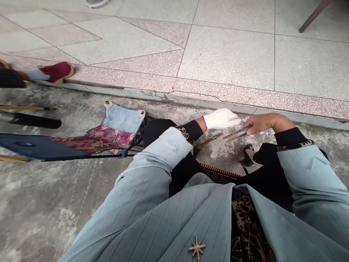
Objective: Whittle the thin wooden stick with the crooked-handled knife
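Note:
My left hand wears a white knitted glove. Its fingers are pressed together and point right; whatever they hold, if anything, is hidden. My bare right hand is closed around a blurred brown stick-like tool with a grey, ringed band near my fingers. The tool's end points left, just below the gloved fingertips. Below the glove shows a thin reddish-brown rod with a greyish section near its tip; I cannot tell whether my left hand touches it.
A folding cloth lounger stretches out at left. Behind it runs a raised tiled step. A person's red shoe rests there. Woven wicker edging shows between my knees, and a dark furniture leg stands at upper right.

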Available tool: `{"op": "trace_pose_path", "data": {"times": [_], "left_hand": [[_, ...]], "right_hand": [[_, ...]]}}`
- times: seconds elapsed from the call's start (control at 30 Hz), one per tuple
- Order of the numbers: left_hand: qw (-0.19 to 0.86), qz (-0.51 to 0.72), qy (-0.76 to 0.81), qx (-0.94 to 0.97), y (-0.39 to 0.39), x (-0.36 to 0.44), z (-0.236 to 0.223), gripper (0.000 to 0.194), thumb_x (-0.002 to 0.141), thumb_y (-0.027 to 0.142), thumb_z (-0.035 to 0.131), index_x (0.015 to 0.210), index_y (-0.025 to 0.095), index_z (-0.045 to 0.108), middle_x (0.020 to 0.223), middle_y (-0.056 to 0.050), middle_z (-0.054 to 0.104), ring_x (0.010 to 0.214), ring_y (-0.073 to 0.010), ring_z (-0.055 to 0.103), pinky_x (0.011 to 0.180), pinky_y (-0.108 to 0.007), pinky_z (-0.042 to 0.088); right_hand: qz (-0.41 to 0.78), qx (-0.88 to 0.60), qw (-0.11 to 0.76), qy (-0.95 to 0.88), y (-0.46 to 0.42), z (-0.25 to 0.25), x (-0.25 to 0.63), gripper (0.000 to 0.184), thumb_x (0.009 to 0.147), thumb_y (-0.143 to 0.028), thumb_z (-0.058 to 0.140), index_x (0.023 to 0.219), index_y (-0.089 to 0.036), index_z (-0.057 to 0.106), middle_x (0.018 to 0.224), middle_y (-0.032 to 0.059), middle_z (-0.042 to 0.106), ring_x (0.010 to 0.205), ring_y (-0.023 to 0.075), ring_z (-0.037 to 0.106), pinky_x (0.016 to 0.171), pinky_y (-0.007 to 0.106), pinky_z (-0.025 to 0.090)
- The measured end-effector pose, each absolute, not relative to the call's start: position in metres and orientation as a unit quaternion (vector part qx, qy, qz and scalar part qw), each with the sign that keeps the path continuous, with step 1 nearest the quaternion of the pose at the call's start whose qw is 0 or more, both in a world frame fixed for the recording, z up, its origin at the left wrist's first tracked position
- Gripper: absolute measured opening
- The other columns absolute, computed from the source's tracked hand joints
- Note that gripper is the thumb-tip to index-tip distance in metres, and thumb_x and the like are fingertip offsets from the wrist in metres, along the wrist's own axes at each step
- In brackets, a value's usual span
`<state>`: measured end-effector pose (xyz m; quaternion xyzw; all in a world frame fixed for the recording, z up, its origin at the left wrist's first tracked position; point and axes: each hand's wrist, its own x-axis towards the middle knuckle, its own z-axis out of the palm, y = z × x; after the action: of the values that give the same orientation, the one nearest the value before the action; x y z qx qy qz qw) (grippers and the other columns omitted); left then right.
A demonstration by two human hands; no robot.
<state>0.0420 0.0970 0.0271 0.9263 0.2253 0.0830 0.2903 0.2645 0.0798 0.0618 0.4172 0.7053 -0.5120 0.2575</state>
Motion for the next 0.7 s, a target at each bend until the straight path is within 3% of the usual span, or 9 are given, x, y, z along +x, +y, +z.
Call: {"op": "trace_pose_path", "data": {"times": [0.1,0.17,0.27,0.43,0.5,0.57,0.7], "left_hand": [[0.366,0.108,0.238,0.893,0.101,0.041,0.028,0.050,0.098,0.046,0.037,0.065,0.014,0.057,0.058,-0.001,0.052,0.052,-0.0092,0.038,0.054,-0.027,0.025],[0.446,0.126,0.246,0.851,0.101,0.040,0.027,0.047,0.098,0.046,0.040,0.069,0.014,0.058,0.062,-0.001,0.056,0.052,-0.0082,0.040,0.054,-0.025,0.029],[0.525,0.138,0.256,0.800,0.096,0.040,0.029,0.045,0.098,0.045,0.040,0.075,0.013,0.062,0.069,-0.004,0.062,0.052,-0.0077,0.045,0.055,-0.023,0.034],[0.474,0.096,0.249,0.839,0.088,0.044,0.029,0.050,0.097,0.047,0.037,0.070,0.014,0.063,0.067,-0.004,0.064,0.057,-0.0102,0.050,0.061,-0.025,0.038],[0.437,0.075,0.232,0.866,0.086,0.046,0.026,0.050,0.097,0.048,0.037,0.070,0.015,0.063,0.068,-0.004,0.064,0.058,-0.0115,0.050,0.061,-0.026,0.036],[0.395,0.059,0.213,0.892,0.086,0.047,0.021,0.050,0.098,0.048,0.035,0.072,0.015,0.063,0.068,-0.004,0.063,0.057,-0.0123,0.048,0.060,-0.027,0.033],[0.320,0.039,0.211,0.923,0.085,0.047,0.019,0.055,0.099,0.050,0.028,0.073,0.016,0.063,0.066,-0.004,0.062,0.054,-0.0129,0.044,0.057,-0.029,0.026]], "right_hand": [[-0.608,0.367,0.168,0.684,0.077,0.078,0.274,0.041,0.077,-0.052,0.070,0.104,-0.020,0.074,0.081,0.0019,0.066,0.070,0.0156,0.056,0.067,0.029,0.044],[-0.637,0.396,0.064,0.658,0.075,0.092,0.280,0.043,0.075,-0.050,0.073,0.107,-0.022,0.073,0.082,0.0005,0.065,0.070,0.0136,0.055,0.067,0.027,0.045],[-0.635,0.468,-0.114,0.604,0.074,0.101,0.285,0.036,0.073,-0.049,0.077,0.093,-0.019,0.072,0.076,0.0008,0.062,0.063,0.0112,0.052,0.063,0.026,0.045],[-0.582,0.557,-0.307,0.507,0.080,0.080,0.285,0.032,0.078,-0.048,0.073,0.085,-0.018,0.065,0.074,0.0038,0.061,0.061,0.0129,0.053,0.057,0.027,0.047],[-0.538,0.601,-0.326,0.493,0.084,0.072,0.282,0.028,0.082,-0.044,0.070,0.085,-0.018,0.064,0.073,0.0043,0.061,0.060,0.0132,0.053,0.057,0.028,0.047],[-0.475,0.663,-0.291,0.501,0.087,0.066,0.279,0.023,0.084,-0.040,0.067,0.085,-0.017,0.064,0.074,0.0053,0.063,0.060,0.0136,0.054,0.059,0.029,0.047],[-0.306,0.741,-0.059,0.594,0.091,0.059,0.270,0.024,0.086,-0.037,0.063,0.099,-0.017,0.070,0.087,0.0094,0.068,0.073,0.0204,0.060,0.067,0.034,0.047]]}}
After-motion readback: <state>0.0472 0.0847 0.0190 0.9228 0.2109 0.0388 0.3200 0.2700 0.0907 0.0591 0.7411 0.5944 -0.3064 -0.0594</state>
